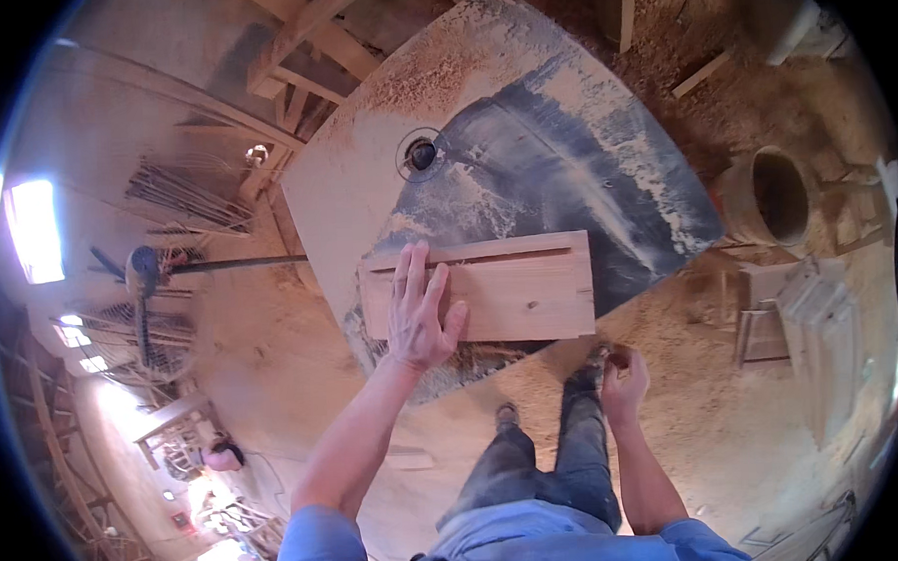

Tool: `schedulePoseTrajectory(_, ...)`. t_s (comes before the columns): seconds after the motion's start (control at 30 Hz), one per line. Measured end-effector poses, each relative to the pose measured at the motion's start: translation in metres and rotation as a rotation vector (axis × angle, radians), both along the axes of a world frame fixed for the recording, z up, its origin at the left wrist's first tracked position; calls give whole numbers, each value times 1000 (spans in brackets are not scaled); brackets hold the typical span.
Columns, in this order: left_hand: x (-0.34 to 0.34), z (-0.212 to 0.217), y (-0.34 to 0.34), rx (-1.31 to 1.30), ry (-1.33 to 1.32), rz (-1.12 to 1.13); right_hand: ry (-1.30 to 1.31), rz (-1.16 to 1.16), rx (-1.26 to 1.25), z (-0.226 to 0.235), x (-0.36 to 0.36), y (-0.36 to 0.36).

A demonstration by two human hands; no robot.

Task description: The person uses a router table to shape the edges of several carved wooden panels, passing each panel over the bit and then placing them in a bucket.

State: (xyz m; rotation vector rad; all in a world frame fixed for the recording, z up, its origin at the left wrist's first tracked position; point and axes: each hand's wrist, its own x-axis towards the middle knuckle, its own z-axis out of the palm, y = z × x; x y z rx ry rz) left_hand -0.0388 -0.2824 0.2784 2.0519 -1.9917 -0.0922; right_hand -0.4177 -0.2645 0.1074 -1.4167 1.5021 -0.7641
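Note:
My left hand (420, 311) rests flat on the left part of a pale wooden board (519, 303), fingers spread and pointing toward the far edge. A long dark groove runs near the board's far edge, and a small knot marks its face. The board lies on the near part of a machine table (564, 168) dusted with wood shavings. Off the table's near right side, my right hand (626, 383) hangs apart from the board with its fingers curled. Whether it holds something small cannot be made out.
A dark round spindle (421, 154) sits in a ring in the tabletop beyond the board. A barrel-like container (777, 195) and stacked wooden panels (817, 337) stand at the right. A fan (144, 271) is at the left. Sawdust covers the floor (263, 336).

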Motion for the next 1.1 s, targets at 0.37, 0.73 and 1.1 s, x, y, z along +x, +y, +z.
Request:
schedulePoseTrajectory(0.37, -86, 8, -117, -48, 213, -297, 721, 718, -424, 217, 19, -146)
schedulePoseTrajectory(0.73, -42, -14, -235, -81, 333, -588, 859, 565, -300, 210, 57, -195)
schedulePoseTrajectory(1.1, -10, 0, -258, -1, 220, -424, 840, 482, -304, 209, 103, -199)
